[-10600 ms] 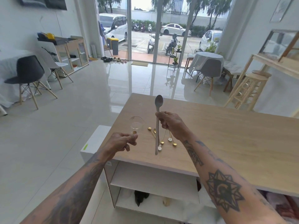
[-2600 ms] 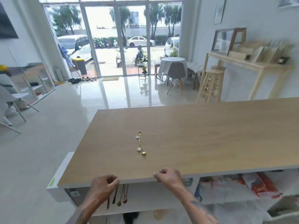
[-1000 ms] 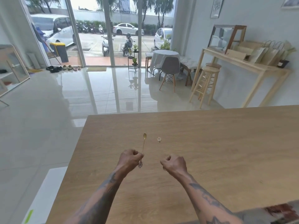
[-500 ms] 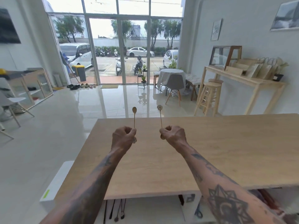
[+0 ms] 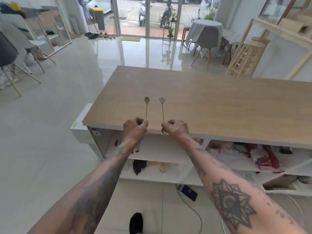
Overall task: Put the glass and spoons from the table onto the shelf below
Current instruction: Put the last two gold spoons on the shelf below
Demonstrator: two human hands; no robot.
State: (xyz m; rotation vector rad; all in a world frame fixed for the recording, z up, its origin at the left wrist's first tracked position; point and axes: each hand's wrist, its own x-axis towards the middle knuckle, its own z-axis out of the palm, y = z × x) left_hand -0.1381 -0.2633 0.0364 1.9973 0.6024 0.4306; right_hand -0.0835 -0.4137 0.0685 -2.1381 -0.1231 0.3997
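Your left hand (image 5: 135, 128) fingers clenched on a gold spoon (image 5: 146, 105), right hand (image 5: 176, 128) gripping a flower-topped spoon (image 5: 162, 107), both upright over the desk (image 5: 219, 107) edge.

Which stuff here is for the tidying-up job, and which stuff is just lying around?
For the job:
- gold spoon in the left hand
- flower-topped spoon in the right hand
- table
- shelf below it

Just lying about:
- phone and cable on the floor
- red cloth in the next compartment
- wooden stool
- grey chair
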